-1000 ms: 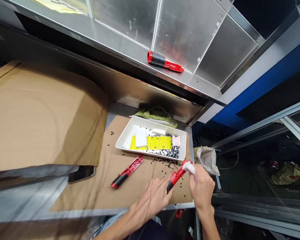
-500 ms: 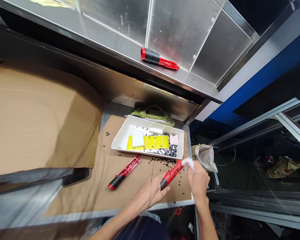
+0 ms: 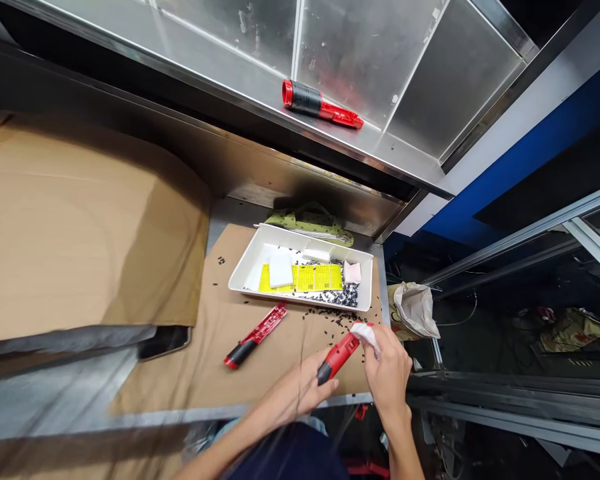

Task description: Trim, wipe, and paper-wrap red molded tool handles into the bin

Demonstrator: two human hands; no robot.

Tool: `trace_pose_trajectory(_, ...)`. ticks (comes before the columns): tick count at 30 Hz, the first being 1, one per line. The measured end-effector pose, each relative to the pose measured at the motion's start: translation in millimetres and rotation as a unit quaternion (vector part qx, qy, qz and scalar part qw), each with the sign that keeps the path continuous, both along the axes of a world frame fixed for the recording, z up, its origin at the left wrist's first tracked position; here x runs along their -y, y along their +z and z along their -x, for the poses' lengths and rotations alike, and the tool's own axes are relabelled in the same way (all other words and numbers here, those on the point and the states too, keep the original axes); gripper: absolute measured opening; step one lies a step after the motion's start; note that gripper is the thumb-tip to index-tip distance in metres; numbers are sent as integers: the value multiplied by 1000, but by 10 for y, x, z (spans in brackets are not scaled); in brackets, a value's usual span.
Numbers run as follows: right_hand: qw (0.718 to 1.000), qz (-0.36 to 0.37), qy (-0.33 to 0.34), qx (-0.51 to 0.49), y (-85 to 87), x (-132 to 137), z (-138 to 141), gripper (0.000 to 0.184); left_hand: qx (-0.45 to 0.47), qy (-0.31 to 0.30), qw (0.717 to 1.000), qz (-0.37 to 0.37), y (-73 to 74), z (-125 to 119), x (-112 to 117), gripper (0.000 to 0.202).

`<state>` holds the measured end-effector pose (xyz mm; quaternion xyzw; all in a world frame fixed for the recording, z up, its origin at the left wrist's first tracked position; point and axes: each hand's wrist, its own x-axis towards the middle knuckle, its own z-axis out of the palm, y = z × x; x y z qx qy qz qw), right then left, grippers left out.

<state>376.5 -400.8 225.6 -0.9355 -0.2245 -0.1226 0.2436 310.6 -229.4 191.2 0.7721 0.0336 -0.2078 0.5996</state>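
Just above brown cardboard (image 3: 260, 360), left hand (image 3: 297, 390) grips a red tool (image 3: 336, 359), right hand (image 3: 387, 377) pinches white cloth (image 3: 366, 337)

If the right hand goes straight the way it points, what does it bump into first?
Probably the red plastic tool in the left hand. The white cloth in the right hand seems to touch it already, though depth is hard to judge.
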Motion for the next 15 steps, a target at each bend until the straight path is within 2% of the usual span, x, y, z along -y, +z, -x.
trace_pose_trajectory(2, 1000, 19, 9, 12, 7, -13, -76, 29, 49, -1, 994, -102, 3, 10, -7, 26)
trace_pose_trajectory(5, 996, 52, 52, 45, 21, 50, -175, 30, 61, -18, 984, -166, 47, 27, -35, 26)
trace_pose_trajectory(10, 989, 62, 119, 62, 80, 44, -141, 33, 24, -35, 978, -206, 186, 32, -44, 32)
trace_pose_trajectory(15, 982, 62, 152, 90, 103, 16, -143, 30, 4, -43, 985, -165, 214, 17, -40, 28)
